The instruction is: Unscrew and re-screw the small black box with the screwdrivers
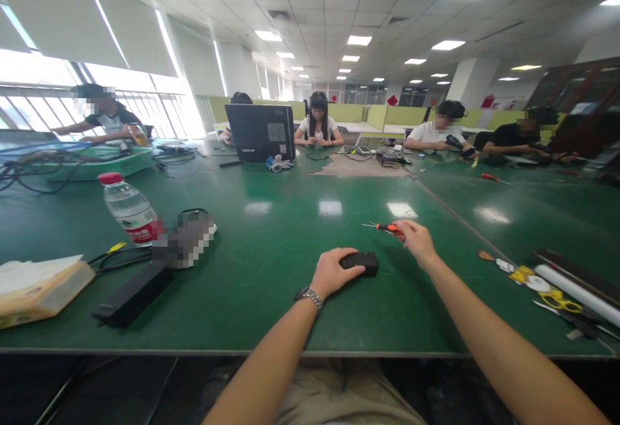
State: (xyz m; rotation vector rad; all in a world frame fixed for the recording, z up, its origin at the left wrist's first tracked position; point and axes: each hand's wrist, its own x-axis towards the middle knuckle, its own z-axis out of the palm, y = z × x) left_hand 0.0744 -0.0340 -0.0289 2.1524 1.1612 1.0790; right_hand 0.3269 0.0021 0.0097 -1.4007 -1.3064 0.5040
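My left hand (333, 271), with a metal watch on the wrist, rests on a small black box-like device (362, 262) lying flat on the green table (271, 244). My right hand (415, 241) reaches a little farther out and grips the orange handle of a small screwdriver (387, 227), whose thin tip points left just above the table. The screwdriver is beyond the black device and apart from it.
To the left lie a water bottle (130, 208), a long black block (133, 294), cables and a tissue pack (41, 288). Yellow scissors (557, 299) and a white tube (578, 292) lie at right. A laptop (260, 132) and several seated people are at the far side.
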